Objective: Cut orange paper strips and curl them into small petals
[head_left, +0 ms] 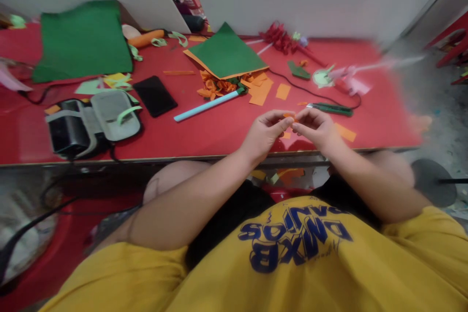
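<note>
Over the front edge of the red table, my left hand [268,131] and my right hand [317,128] meet with their fingertips close together. Both pinch a small piece of orange paper [289,115], mostly covered by the fingers. Just beyond my right hand lies a green utility knife [331,108] with its blade out. Loose orange paper pieces [283,91] are scattered on the table nearby. A light blue tube [206,106] with a dark green end rests to the left, beside crumpled orange paper [215,85].
A green sheet over orange sheets [228,53] lies at the back. Further left are a black phone [155,96], an opened zip case [115,114] and a large green sheet [82,41]. A red frilled paper piece [280,38] and a dark cable [310,88] lie back right.
</note>
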`<state>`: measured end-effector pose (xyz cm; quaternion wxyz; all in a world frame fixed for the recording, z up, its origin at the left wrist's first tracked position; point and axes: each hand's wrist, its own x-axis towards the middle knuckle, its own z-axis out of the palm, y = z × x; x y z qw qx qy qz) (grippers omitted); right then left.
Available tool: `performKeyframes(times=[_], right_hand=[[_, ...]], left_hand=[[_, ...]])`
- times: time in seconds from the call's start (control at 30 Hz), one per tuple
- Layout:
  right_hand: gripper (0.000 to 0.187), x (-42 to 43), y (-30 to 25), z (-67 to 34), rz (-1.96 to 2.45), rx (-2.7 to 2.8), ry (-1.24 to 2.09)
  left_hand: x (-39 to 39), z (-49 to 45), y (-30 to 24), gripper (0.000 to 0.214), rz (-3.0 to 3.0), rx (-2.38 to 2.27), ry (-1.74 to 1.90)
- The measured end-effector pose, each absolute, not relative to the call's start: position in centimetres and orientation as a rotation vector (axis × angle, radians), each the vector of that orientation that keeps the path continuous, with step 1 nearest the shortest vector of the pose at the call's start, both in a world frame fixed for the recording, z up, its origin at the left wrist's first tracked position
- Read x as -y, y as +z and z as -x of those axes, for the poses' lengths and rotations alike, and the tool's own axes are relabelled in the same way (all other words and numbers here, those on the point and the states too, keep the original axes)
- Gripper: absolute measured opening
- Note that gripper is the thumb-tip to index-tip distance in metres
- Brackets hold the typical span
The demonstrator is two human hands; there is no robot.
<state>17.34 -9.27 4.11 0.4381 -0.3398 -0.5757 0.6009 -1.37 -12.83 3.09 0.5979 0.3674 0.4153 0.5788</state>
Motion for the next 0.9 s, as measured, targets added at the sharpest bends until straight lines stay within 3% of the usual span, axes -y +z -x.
performKeyframes(times=[0.4, 0.9], right_hand=[[0.056, 9.4, 4.6, -17.7, 0.809, 1.386, 1.468], [0.057, 9.8, 4.3, -17.7, 0.831, 1.452, 1.208]], left_hand=[[12.9, 1.5, 3.9, 0.057, -0.988, -0.986, 1.417], [13.7, 1.1, 4.6, 0.054, -1.029, -1.041, 1.46]])
